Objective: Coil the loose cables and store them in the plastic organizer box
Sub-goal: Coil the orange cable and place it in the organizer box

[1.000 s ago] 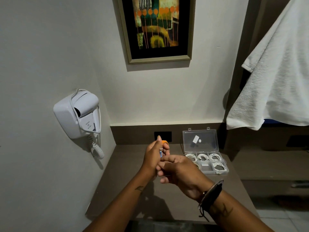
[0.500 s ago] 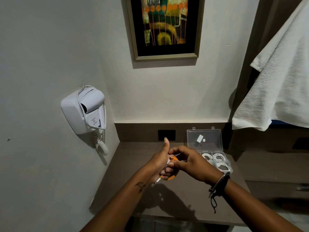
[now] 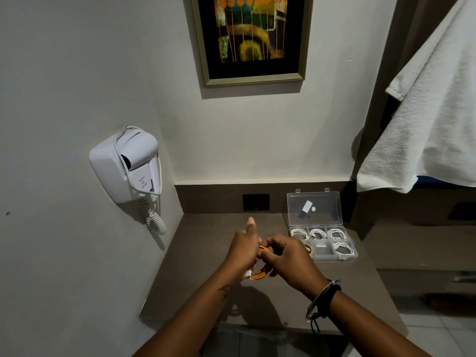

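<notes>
Brown countertop point(image 3: 195, 258) fills the corner nook below a framed painting. Above it, the left hand point(image 3: 242, 251) and right hand point(image 3: 286, 261) both clench a partly coiled orange cable point(image 3: 257, 275), its loop hanging between the palms. The clear plastic organizer box point(image 3: 346, 256) lies open just right of the grip, nearer the right hand, with white coils in most compartments.

One orange cable point(image 3: 258, 275) held in two hands, one clear organizer box point(image 3: 325, 256) with six compartments, at least four white coiled cables point(image 3: 318, 233) inside, one hair dryer point(image 3: 128, 163), one framed picture point(image 3: 251, 39), one towel point(image 3: 432, 119)
</notes>
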The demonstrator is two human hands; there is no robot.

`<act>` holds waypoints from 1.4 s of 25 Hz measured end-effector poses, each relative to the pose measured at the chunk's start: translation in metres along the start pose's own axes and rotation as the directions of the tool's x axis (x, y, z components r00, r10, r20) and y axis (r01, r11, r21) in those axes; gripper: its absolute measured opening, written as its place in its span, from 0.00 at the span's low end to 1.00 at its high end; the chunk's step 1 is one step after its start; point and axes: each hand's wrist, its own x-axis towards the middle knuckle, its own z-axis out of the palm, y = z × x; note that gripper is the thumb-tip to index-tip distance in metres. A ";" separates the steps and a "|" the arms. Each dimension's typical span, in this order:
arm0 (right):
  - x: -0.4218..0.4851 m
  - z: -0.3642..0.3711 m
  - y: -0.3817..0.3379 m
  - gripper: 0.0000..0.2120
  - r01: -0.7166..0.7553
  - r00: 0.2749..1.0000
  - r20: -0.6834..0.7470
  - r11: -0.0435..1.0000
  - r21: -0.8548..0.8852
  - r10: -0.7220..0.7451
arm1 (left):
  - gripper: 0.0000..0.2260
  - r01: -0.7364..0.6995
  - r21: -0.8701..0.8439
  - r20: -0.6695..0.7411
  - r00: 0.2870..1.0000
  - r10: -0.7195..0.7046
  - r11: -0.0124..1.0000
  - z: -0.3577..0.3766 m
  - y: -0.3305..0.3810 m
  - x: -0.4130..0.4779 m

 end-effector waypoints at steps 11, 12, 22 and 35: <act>-0.001 -0.003 -0.003 0.08 0.109 0.981 0.178 0.981 -0.158 -0.081 | 0.36 -0.065 0.014 0.071 0.995 0.064 0.998 0.002 -0.005 0.005; -0.001 -0.002 -0.002 0.08 0.109 0.981 0.176 0.983 -0.146 -0.083 | 0.38 -0.072 0.009 0.088 0.994 0.071 0.997 0.002 -0.006 0.005; 0.003 0.012 -0.001 0.17 -0.254 0.956 -0.030 0.881 0.400 0.290 | 0.19 -0.426 0.133 -0.376 0.814 0.443 0.895 0.013 -0.036 -0.011; 0.000 -0.003 0.009 0.14 -0.311 0.949 0.059 0.890 0.333 0.309 | 0.20 -0.539 0.126 -0.354 0.759 0.546 0.833 0.022 -0.031 -0.003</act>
